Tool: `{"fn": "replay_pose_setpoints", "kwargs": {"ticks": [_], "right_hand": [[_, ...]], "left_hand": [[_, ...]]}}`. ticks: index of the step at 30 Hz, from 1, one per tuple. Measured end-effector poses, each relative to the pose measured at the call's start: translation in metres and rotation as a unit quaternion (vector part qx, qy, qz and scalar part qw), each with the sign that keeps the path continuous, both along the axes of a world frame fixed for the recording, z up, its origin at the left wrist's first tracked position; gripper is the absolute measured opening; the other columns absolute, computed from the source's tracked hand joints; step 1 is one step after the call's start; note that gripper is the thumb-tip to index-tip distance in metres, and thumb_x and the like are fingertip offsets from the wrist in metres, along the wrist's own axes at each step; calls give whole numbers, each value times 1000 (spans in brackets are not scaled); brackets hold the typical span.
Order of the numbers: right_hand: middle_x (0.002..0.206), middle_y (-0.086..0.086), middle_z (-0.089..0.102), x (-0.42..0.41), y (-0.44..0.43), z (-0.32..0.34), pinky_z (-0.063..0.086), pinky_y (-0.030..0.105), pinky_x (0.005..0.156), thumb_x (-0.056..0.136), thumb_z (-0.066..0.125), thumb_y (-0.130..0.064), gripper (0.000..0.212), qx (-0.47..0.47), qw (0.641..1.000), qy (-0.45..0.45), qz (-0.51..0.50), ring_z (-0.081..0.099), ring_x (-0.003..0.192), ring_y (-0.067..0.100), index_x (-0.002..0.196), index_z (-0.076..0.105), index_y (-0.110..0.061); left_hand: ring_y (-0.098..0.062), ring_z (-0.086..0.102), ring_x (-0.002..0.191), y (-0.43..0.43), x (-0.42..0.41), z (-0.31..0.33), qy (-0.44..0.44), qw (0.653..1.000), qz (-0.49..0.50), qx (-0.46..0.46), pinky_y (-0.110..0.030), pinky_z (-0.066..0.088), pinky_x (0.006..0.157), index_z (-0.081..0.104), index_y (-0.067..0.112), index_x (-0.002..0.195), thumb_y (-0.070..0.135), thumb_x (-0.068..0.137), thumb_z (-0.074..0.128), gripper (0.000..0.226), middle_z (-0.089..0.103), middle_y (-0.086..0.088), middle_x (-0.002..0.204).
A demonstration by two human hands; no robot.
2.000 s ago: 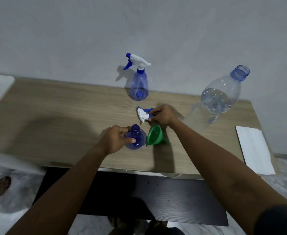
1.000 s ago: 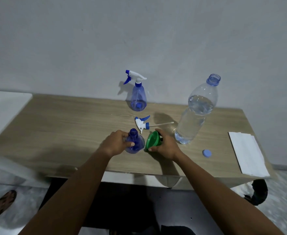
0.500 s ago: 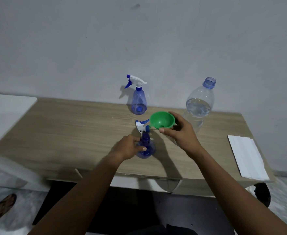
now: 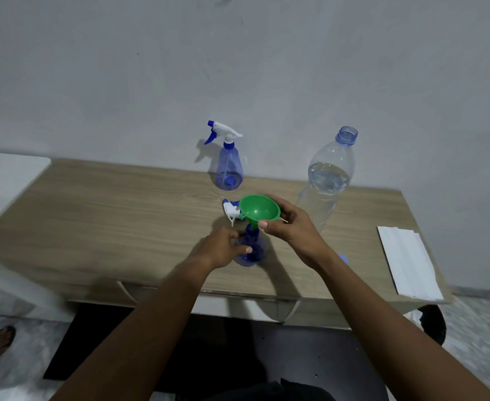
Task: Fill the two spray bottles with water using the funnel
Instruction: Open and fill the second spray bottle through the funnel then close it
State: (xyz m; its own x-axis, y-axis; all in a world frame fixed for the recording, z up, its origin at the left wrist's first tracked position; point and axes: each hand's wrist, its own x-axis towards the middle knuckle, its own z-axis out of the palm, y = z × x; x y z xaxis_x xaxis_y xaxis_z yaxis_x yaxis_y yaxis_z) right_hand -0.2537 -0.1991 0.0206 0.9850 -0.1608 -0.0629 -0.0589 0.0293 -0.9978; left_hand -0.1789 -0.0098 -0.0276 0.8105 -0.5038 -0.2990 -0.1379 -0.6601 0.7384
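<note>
Step in hand: seating the funnel (image 4: 259,211) in the near spray bottle (image 4: 252,251), which stands uncapped close to the tabletop's (image 4: 107,215) front edge, about mid-length. The left grip (image 4: 220,248) wraps the bottle's body, fingers curled round it. The right grip (image 4: 293,230) pinches the funnel rim between thumb and fingers. The stem is at the bottle neck; I can't tell if it's fully in. No pouring yet by the look of it.

Likely next: let the funnel settle straight, free the right grip, and lift the water bottle (image 4: 326,183). That bottle is open and stands toward the back right. The pour wants to be slow, since the stem is narrow and the small bottle is light and could tip, so the left grip probably needs to hold on.

Materials:
- The funnel is green, smooth, glossy plastic, a cone.
- Both spray bottles are translucent blue plastic with a flared base.
- The far spray bottle (image 4: 228,170), at the back edge, has its white-and-blue trigger on.
- The loose trigger head (image 4: 230,209) lies just behind the funnel.
- The water bottle is clear thin plastic, partly full.
- The tabletop is matte wood-grain.
- A white folded sheet (image 4: 406,261) lies at the right edge.
</note>
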Motion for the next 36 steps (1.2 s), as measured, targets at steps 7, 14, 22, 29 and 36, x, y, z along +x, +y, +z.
{"fn": "replay_pose_setpoints", "kwargs": {"ticks": [7,14,22,29,36], "right_hand": [[130,13,69,-1,4,-11,55,24,88,78,82,4,72,-33,999,14,18,69,111,13,142,55,-8],[135,0,63,-10,1,-7,53,27,98,74,91,-19,81,-107,993,-10,-50,64,119,11,145,52,-22],[100,-1,56,-23,-12,21,49,42,81,73,88,-25,41,-234,853,-184,-428,56,92,21,97,55,-18],[140,-2,50,3,-45,20,53,38,98,62,93,-38,102,-184,902,-93,-380,54,124,16,142,30,-33],[129,-16,51,21,-49,17,48,28,92,67,93,-23,100,-155,912,-99,-367,55,110,9,145,31,-29]], "left_hand": [[-17,68,104,-3,-1,-2,14,1000,7,-2,-45,52,96,62,53,110,54,61,75,50,73,14,113],[-21,68,97,-6,12,-33,11,1000,26,6,-48,56,88,58,44,113,63,61,72,58,72,8,103],[-31,64,106,-20,-2,1,0,997,35,64,-46,51,96,58,28,124,48,85,68,45,69,-5,117],[-30,64,105,-26,0,5,-8,996,49,80,-43,51,94,58,28,122,48,84,72,45,70,-4,114],[-28,65,106,-33,1,11,-14,993,70,93,-41,51,94,57,24,124,43,84,74,48,70,-4,116]]}}
